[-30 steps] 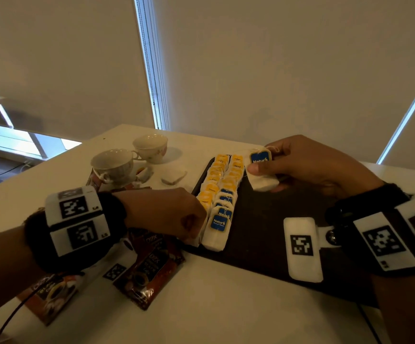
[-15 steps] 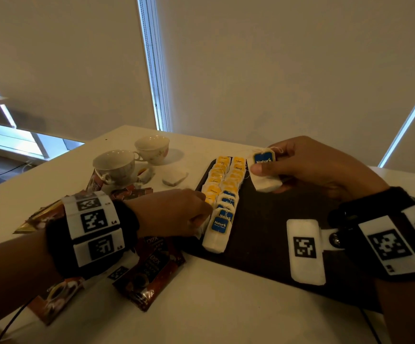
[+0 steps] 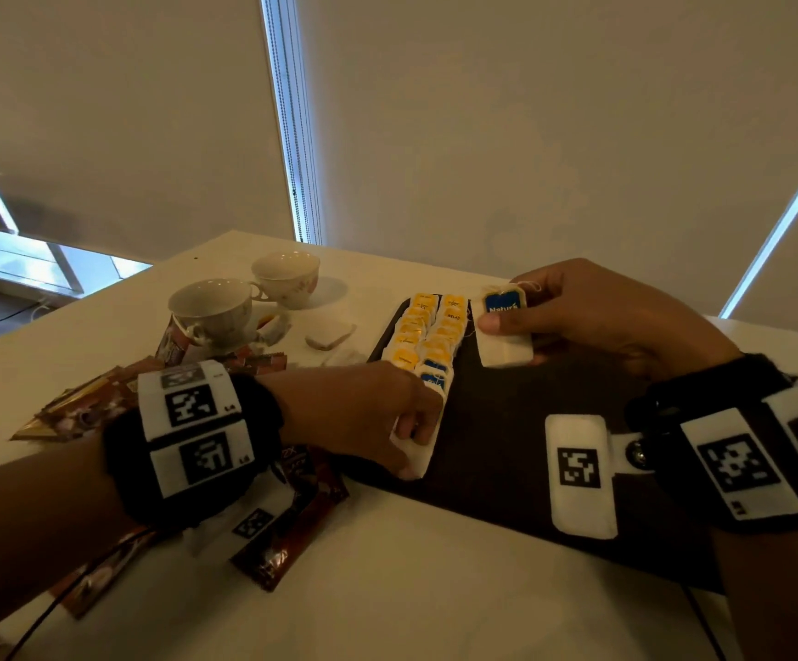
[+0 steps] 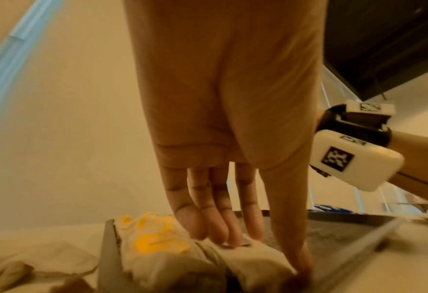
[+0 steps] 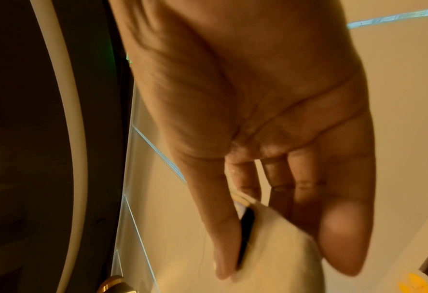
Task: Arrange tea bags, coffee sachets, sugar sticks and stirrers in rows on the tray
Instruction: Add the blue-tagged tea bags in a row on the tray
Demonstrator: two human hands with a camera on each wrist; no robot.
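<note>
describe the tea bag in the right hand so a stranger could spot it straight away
Start at the dark tray on the white table, then go to its far end. There the right hand pinches a tea bag, beside the two rows. It alone is lifted, its blue tag facing the camera.

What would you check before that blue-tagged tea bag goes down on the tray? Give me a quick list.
1. Right hand has a firm pinch on the blue-tagged tea bag: ok, thumb on top and fingers behind it.
2. Bare room on the tray beside the two rows: ok, dark surface shows to their right.
3. Existing rows tidy: ok at the far end; the near end is hidden under the left hand.
4. Left hand steadies the near bags: ok, fingers rest on them in the left wrist view.
5. Tea bag's string out of the way: cannot tell, too thin to follow.
6. Coffee sachets off the tray: ok, they lie on the table.
</note>
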